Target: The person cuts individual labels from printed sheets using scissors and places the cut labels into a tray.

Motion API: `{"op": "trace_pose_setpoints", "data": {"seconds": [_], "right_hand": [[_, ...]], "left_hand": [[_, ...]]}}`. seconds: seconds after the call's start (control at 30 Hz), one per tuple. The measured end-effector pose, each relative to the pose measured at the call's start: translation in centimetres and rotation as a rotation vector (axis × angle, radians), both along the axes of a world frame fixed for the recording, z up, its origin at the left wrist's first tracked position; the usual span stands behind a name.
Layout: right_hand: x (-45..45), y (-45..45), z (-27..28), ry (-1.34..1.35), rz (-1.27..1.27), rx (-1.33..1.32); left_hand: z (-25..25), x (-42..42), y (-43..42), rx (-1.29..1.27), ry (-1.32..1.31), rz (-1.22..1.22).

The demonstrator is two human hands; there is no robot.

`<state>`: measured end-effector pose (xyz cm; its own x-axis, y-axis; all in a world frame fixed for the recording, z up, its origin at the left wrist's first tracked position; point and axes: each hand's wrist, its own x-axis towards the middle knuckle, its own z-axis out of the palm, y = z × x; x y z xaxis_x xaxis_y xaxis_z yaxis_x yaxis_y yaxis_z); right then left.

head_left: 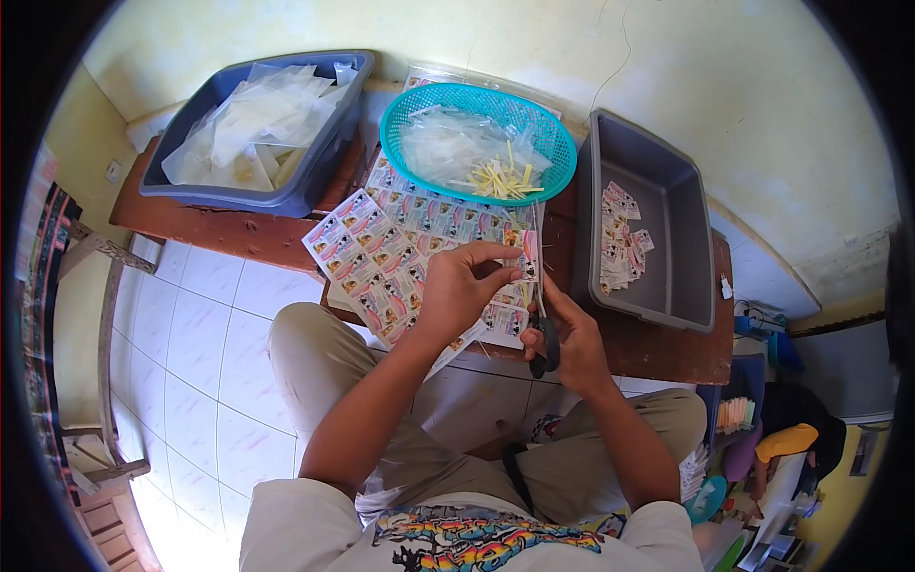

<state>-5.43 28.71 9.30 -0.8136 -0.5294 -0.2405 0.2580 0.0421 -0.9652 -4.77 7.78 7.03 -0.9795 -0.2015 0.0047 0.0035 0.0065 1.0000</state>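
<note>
My left hand (pixel 474 286) pinches a narrow strip of printed labels (pixel 522 250) between thumb and fingers. My right hand (pixel 570 336) is wrapped round black-handled scissors (pixel 545 345), whose blades point away from me along the right side of the strip. Under and beside my hands, printed label sheets (pixel 367 257) lie overlapping on the brown wooden bench. Just beyond them stands a turquoise oval basket (pixel 393 143) with clear plastic bags (pixel 457 143) and thin yellow strips (pixel 505 179).
A grey tray (pixel 679 238) on the right holds small cut labels (pixel 621 243). At the left, a blue-grey tub (pixel 286 195) holds translucent sheets (pixel 257 119). The wooden bench (pixel 229 229) stands against the wall. Another person (pixel 796 439) is at the lower right.
</note>
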Motion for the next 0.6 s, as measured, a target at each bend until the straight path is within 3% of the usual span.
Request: {"op": "trace_pose_setpoints", "data": {"seconds": [0.37,0.47,0.6], "right_hand": [[-0.3,-0.3,0.7,-0.042,0.003,0.112],[-0.7,-0.2,-0.4,0.178,0.028,0.261],[-1.3,-0.7,-0.8,0.492,0.103,0.66]], "left_hand": [[0.4,0.6,-0.7,-0.075,0.009,0.042],[0.0,0.8,-1.0,-0.071,0.083,0.064],[0.1,1.1,-1.3,-0.097,0.067,0.086]]}}
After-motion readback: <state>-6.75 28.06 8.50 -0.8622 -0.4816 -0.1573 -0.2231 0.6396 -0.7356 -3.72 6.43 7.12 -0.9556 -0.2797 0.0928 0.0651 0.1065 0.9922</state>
